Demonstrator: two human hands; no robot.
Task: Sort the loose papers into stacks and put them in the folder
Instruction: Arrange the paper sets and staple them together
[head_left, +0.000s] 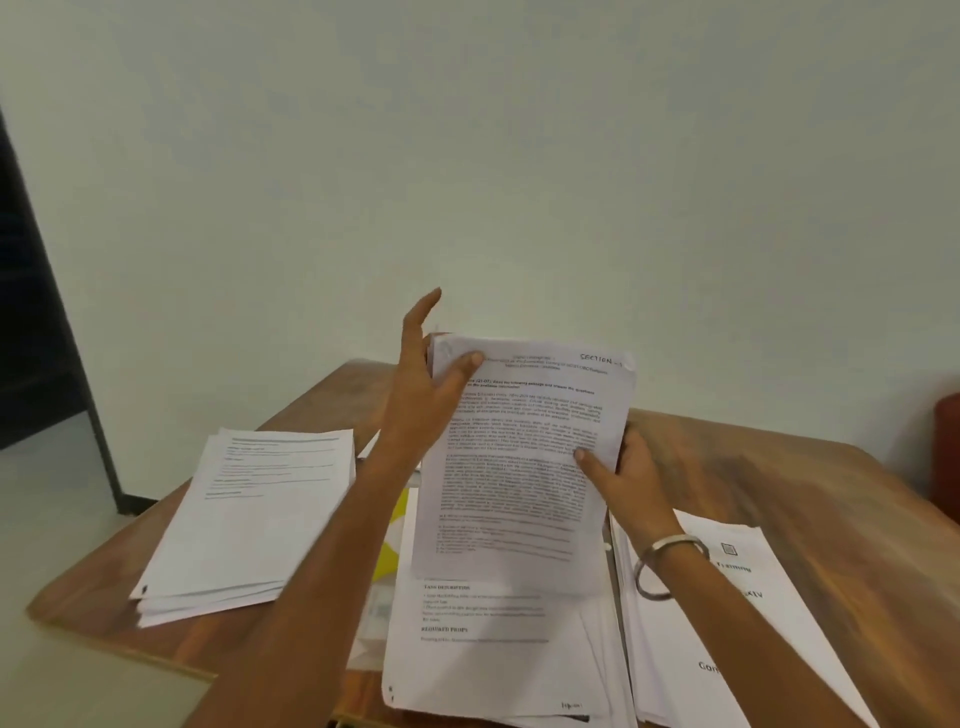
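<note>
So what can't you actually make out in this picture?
- Held sheets, head view: body print too small and blurred to read.
- Folder: only a yellow corner shows; the left arm and middle pile cover the rest.
- Right pile: cut off by the bottom edge, partly behind the right hand.

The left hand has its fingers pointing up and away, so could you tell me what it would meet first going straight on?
Probably the pale wall; nothing shows between it and the left hand, though depth is unclear.
</note>
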